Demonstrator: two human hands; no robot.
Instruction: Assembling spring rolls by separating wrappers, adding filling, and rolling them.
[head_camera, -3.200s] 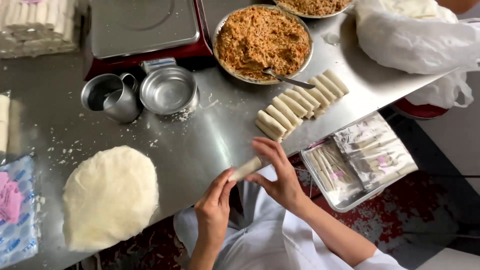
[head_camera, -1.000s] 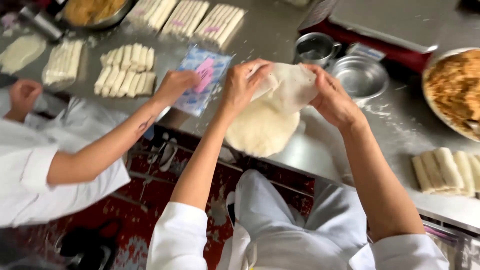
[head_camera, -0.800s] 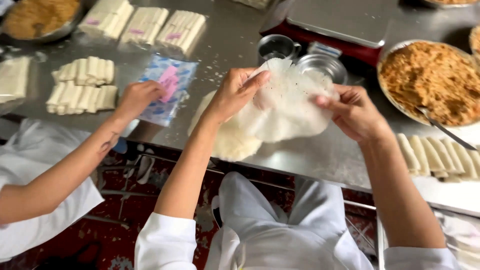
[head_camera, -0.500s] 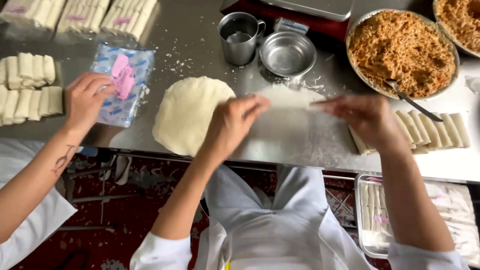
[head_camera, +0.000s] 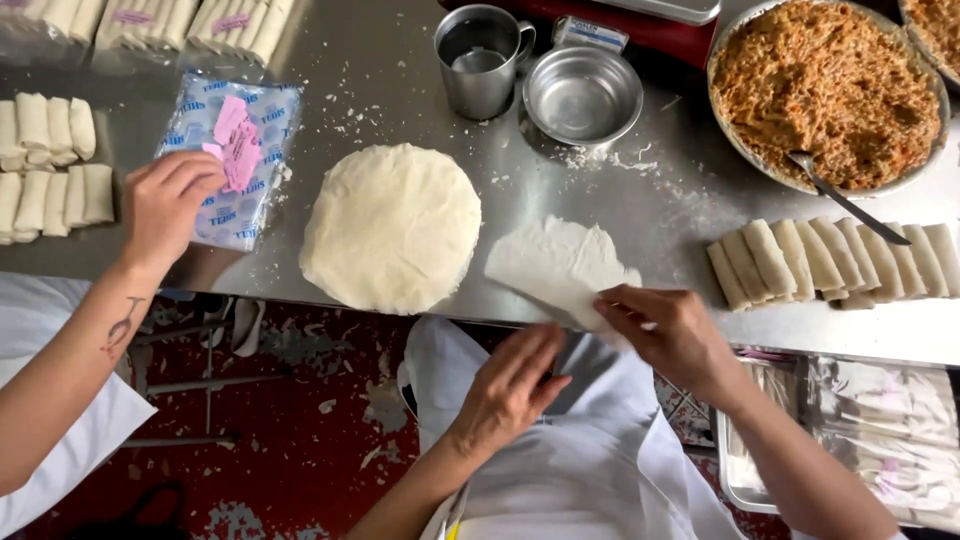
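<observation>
A single wrapper sheet has been brought down from the air onto the counter edge

The thin wrapper (head_camera: 556, 268), lifted off the round stack (head_camera: 391, 227) a moment ago, is now laid flat beside it; its near corner is pinched by the right hand (head_camera: 672, 338), while the left hand (head_camera: 510, 388) is held loose and empty just below. The filling pan (head_camera: 735, 152) is left untouched, so rolling can be judged near
</observation>
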